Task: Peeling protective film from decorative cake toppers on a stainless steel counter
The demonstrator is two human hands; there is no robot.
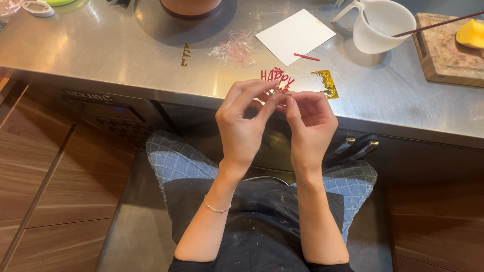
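Note:
Both my hands are raised over the front edge of the steel counter [126, 55]. Between their fingertips they pinch a small red cut-out letter topper [276, 78]. My left hand [243, 123] grips it from the left, thumb and forefinger closed on its lower edge. My right hand [310, 121] holds the same piece from the right. A thin bracelet sits on my left wrist. The topper's lower part is hidden behind my fingers.
On the counter lie a gold glitter piece [326, 82], a white card [295, 36] with a red stick [306, 57], crumpled clear wrapping [234, 48] and a small gold piece [186, 54]. A white jug [380, 25] and a wooden board [446, 50] stand at right.

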